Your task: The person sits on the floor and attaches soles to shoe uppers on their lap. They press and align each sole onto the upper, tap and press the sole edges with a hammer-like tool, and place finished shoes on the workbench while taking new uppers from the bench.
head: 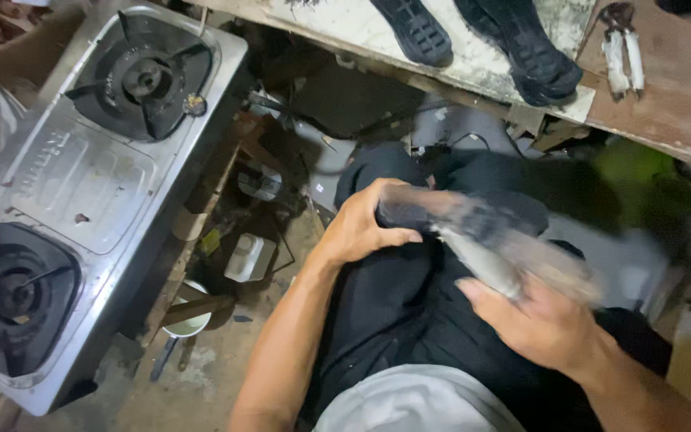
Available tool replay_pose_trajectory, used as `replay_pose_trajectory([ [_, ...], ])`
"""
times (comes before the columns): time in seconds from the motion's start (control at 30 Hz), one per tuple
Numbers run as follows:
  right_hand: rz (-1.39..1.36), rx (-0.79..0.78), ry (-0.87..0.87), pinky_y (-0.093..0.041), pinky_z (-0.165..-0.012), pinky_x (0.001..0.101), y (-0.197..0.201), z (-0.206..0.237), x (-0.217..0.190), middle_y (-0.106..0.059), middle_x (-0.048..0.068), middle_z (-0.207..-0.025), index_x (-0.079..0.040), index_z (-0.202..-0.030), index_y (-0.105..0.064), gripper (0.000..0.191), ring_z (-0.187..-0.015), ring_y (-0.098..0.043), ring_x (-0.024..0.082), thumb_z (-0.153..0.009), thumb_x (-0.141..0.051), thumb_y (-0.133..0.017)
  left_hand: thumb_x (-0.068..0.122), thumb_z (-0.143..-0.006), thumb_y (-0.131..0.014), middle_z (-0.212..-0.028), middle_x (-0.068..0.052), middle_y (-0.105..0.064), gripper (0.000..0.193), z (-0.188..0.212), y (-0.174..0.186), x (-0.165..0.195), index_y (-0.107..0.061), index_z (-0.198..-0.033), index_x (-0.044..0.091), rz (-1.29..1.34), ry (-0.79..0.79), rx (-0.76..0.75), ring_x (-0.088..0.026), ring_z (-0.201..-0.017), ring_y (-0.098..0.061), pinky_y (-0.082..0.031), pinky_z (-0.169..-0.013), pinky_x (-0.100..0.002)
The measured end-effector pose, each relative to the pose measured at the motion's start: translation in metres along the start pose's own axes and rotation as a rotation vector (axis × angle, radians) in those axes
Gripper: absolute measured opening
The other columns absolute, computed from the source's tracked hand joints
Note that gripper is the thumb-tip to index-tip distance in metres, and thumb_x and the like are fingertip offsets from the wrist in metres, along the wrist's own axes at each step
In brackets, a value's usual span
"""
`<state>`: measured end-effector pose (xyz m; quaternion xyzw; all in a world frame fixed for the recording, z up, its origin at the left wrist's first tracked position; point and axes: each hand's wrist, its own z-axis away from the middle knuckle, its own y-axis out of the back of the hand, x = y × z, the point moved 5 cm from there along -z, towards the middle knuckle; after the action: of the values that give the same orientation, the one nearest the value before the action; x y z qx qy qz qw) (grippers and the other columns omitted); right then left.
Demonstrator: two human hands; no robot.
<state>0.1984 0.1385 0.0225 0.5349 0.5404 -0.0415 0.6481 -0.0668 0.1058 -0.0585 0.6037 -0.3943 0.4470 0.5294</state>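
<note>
Beside the steel gas stove, the person sat. Both hands, left and right, gripped a blurred dark tool over the lap.

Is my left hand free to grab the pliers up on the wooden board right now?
Probably not: the left hand is gripping a blurred dark object, and the pliers lie far off, beyond the right hand.

Your left hand and right hand meet over your lap on a blurred long tool. The two-burner stove lies to your left; ahead, two shoes rest on the surface, pliers to their right.
</note>
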Motion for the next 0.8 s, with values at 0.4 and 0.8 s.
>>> replay_pose_trajectory([
  [0.4, 0.245, -0.034, -0.067, -0.05, -0.057, 0.0375, 0.0, -0.043, -0.031, -0.065, 0.016, -0.073, -0.001, -0.108, -0.063, 0.042, -0.063, -0.065, 0.029, -0.085, -0.033, -0.076, 0.035, -0.069, -0.09, -0.111, -0.011, -0.075, 0.069, -0.016, 0.012, 0.012, -0.063, -0.125, 0.004, -0.029, 0.004, -0.025, -0.023, -0.11, -0.072, -0.053, -0.095, -0.034],
  [0.8, 0.152, -0.066, -0.117, -0.054, -0.062, 0.0416, -0.012, -0.017, 0.029, -0.069, 0.021, -0.079, 0.001, -0.108, -0.067, 0.035, -0.073, -0.07, 0.032, -0.086, -0.025, -0.075, 0.035, -0.068, -0.086, -0.104, -0.009, -0.076, 0.065, -0.016, 0.012, 0.012, -0.065, -0.12, 0.0, 0.068, 0.127, -0.091, -0.018, -0.102, -0.071, -0.053, -0.092, -0.032],
])
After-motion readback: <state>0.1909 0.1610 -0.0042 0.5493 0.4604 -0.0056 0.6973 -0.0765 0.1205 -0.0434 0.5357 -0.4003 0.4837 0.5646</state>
